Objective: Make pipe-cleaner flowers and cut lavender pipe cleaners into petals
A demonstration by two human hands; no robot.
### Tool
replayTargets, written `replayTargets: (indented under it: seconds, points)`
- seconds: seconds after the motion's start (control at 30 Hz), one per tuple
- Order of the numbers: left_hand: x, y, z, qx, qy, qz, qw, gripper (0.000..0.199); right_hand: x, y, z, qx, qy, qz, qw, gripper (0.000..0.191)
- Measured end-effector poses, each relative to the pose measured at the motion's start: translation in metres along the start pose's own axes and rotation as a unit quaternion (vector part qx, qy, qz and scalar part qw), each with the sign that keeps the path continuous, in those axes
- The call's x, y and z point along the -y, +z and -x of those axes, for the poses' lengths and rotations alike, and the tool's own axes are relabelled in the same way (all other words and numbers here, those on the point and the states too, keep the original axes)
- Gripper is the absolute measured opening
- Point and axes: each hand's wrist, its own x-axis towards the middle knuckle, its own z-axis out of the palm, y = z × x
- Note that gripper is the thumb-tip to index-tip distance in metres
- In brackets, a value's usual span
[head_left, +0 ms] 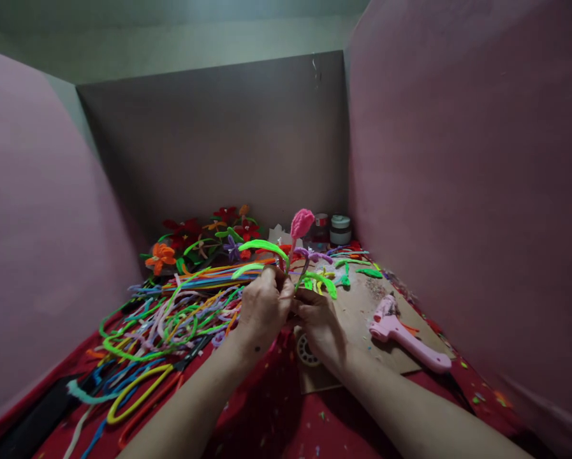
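A pipe cleaner flower [301,224] with a pink bud stands upright above my hands. Bright green leaves [264,246] arch off to its left, and another green leaf droops to its right beside a purple piece [314,256]. My left hand [266,296] is closed around the stems. Just below and to the right, my right hand [317,319] has its fingers pinched on the lower stem. The two hands touch or nearly touch, and the stem ends are hidden inside them.
A pink glue gun [410,344] lies on a cardboard sheet [362,312] at right. Tangled pipe cleaners [171,325] and yellow-handled scissors [139,394] are at left. Finished flowers [160,257] sit behind, with a lidded jar [340,229] near the back wall. A white ring [307,350] is beneath my right hand.
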Motion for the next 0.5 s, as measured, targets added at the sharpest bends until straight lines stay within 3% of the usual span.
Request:
replayTargets:
  seconds: [0.2,0.5]
  points:
    - [0.0013,0.0009,-0.0046,0.021,-0.06,0.017,0.998,0.01,0.0001,-0.0007,-0.0002,-0.003,-0.033,-0.006,0.999,0.01]
    - [-0.0033,0.0057,0.0016,0.007,0.009,0.014,1.0,0.016,-0.0048,-0.005,-0.005,0.039,-0.035,-0.007,0.999,0.014]
